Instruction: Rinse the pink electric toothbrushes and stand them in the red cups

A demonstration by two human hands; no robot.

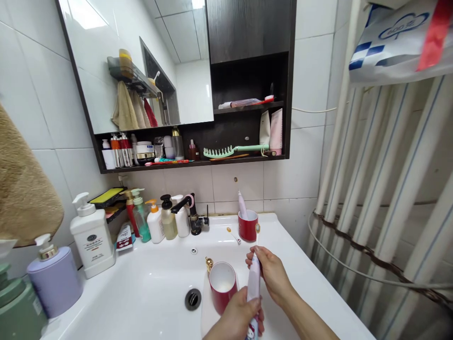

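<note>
My left hand (238,317) is wrapped round the lower part of a pale pink electric toothbrush (253,283), held upright over the right side of the white basin (148,283). My right hand (271,271) pinches the brush's upper neck, fingers closed on it; the brush head (257,229) points up. A red cup with a white inside (222,290) stands just left of my hands, on the basin's edge. A second red cup (247,225) with a pink toothbrush in it stands behind, near the wall.
A black tap (189,212) and several pump bottles (155,222) line the basin's back. A white pump bottle (92,241) and a lilac one (54,278) stand at left. Above is a mirror cabinet with a cluttered shelf (191,160). Radiator pipes (382,189) fill the right.
</note>
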